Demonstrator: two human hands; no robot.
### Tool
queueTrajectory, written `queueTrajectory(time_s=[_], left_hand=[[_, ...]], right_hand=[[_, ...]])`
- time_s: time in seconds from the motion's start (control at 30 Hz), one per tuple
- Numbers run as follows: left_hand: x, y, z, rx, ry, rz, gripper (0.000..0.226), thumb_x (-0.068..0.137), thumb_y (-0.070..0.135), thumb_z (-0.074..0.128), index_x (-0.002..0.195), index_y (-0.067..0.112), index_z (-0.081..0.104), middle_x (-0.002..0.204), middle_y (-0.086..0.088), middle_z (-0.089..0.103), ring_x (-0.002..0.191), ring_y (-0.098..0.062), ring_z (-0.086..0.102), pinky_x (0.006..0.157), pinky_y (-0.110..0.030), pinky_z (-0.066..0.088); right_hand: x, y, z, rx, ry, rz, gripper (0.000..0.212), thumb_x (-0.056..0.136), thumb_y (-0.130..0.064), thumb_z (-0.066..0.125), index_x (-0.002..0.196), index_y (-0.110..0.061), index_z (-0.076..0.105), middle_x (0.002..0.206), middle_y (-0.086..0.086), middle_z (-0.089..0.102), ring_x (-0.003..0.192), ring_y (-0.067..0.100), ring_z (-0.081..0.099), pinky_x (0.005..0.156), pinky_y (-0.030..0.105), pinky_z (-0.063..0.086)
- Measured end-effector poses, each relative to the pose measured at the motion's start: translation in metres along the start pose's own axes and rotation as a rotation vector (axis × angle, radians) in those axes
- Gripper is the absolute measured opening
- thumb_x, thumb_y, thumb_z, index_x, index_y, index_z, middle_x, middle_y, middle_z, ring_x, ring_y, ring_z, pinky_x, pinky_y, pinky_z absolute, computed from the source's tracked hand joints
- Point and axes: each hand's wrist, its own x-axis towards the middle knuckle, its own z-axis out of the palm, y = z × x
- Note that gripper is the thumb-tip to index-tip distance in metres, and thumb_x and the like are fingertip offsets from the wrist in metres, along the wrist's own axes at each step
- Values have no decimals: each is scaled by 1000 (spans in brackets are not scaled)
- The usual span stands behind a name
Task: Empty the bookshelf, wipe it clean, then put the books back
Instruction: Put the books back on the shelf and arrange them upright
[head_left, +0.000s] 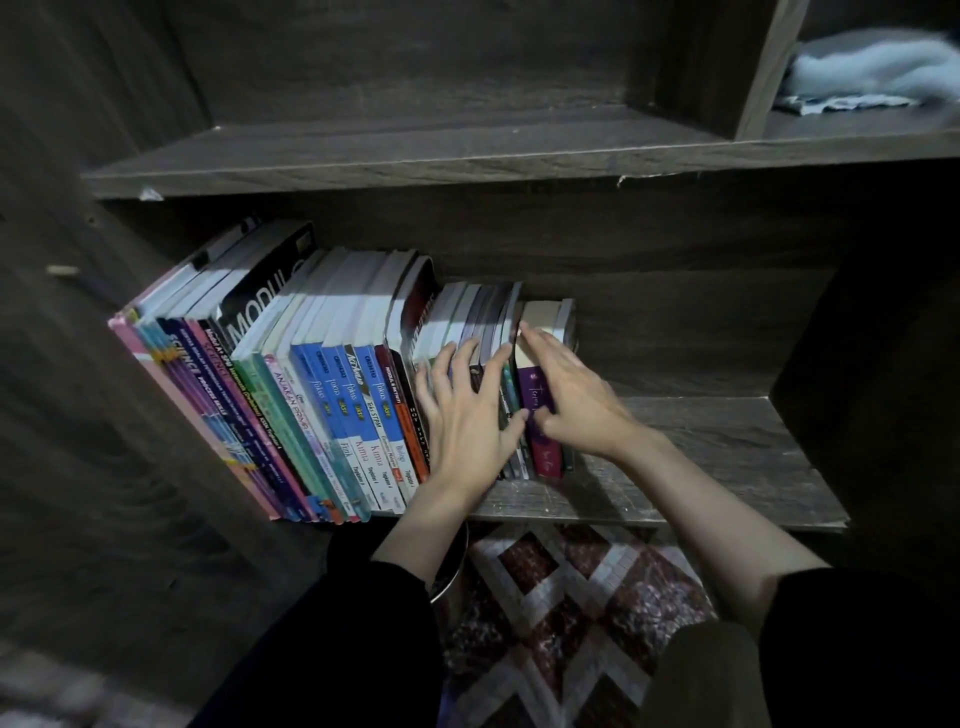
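Pressing books (332, 405) on bookshelf (701, 457), frame centre.
Left hand (467, 415) splayed on spines; right hand (576, 395) flat on purple book (545, 452).

Books (322, 395) pack the lower shelf (701, 441) tight from the left wall (78, 312) past the middle, the tall ones near the upper board (467, 156). The shorter end books leave a gap overhead. From there the shelf lies bare to the right wall (857, 389). The left hand (467, 415) and right hand (576, 395) cover the end spines.
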Motion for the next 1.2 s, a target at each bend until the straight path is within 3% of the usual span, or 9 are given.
queueTrajectory(time_s=[0.1,0.23,0.37,0.5,0.7,0.8,0.97,1.07,1.2], left_hand=[[-15,10,1,-13,110,2,58,76,34,68,129,18,50,137,-17,38,132,-33,24,109,-56,18],[-34,17,3,-182,273,-33,36,84,38,52,115,21,51,118,-8,46,112,-23,38,92,-38,35],[-25,27,-2,-544,62,-202,40,91,35,56,127,21,43,118,-6,52,94,-20,58,82,-40,52],[-5,29,-3,-520,1,-257,48,94,23,56,137,23,36,105,-7,61,78,-17,63,71,-38,57],[5,44,-7,-340,-80,-243,45,95,18,51,136,18,33,99,-8,62,78,-20,62,58,-26,44],[-4,43,-8,-201,25,-189,35,90,22,57,124,15,48,107,-9,53,94,-22,53,63,-25,37],[-22,35,3,-333,218,19,17,87,17,62,101,9,57,97,-9,56,84,-17,56,64,-21,46],[-18,35,-1,-551,85,-61,28,92,7,53,119,8,49,88,-8,62,62,-11,58,54,-23,54],[-6,37,-5,-530,-117,-144,62,93,9,48,148,27,25,59,5,52,45,-3,48,45,-13,43]], right_hand=[[-1,2,-1,6,4,5,99,79,-5,59,151,-30,-5,160,-1,8,147,11,3,113,45,31],[-3,4,-1,17,1,16,100,79,-6,59,151,-33,-4,160,-2,8,146,10,3,113,48,30],[-5,5,-2,-6,0,6,97,79,-5,58,152,-28,-1,160,-2,9,146,9,1,115,43,27],[-6,4,-3,-8,2,9,97,78,-3,57,152,-27,0,160,-1,10,146,9,1,115,37,25],[-7,3,-4,2,15,-2,89,83,-9,55,153,-25,2,160,-1,12,147,10,4,117,39,23],[-9,6,-4,-4,10,4,92,81,-7,56,152,-27,1,160,-1,11,146,10,3,116,40,25],[-16,12,-8,11,-7,8,91,80,-1,57,152,-26,7,160,-2,9,146,10,0,117,44,24],[-16,14,-7,5,-4,-30,85,79,0,56,151,-19,16,159,-3,12,147,10,0,118,44,21],[-15,15,-5,-6,12,-46,85,76,3,54,151,-15,18,159,-1,13,147,11,0,120,36,13]])
